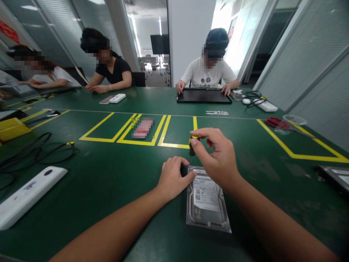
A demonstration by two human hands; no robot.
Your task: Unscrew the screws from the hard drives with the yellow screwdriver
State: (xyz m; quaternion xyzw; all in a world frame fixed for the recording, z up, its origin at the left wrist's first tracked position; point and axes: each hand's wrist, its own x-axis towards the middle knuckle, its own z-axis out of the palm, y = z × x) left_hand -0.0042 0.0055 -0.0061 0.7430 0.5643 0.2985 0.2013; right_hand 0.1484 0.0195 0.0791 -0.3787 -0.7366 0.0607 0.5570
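Observation:
A silver hard drive (205, 203) with a white printed label lies flat on the green table in front of me. My right hand (218, 154) pinches the black and yellow handle of a screwdriver (192, 147) between thumb and fingers. The tool stands nearly upright, its thin shaft reaching down to the drive's far left corner. At that same corner, my left hand (176, 178) grips the drive, thumb on its top face and fingers curled along the far edge near the shaft. The exact spot where the tip meets the drive is hidden by my left hand.
A white power bank (29, 196) and black cables (40, 153) lie to the left. Red-handled scissors (278, 123) and a clear plastic lid (294, 120) sit at the right, near another drive (335, 178). Across the table, a person handles a black panel (204, 96); two more people sit left.

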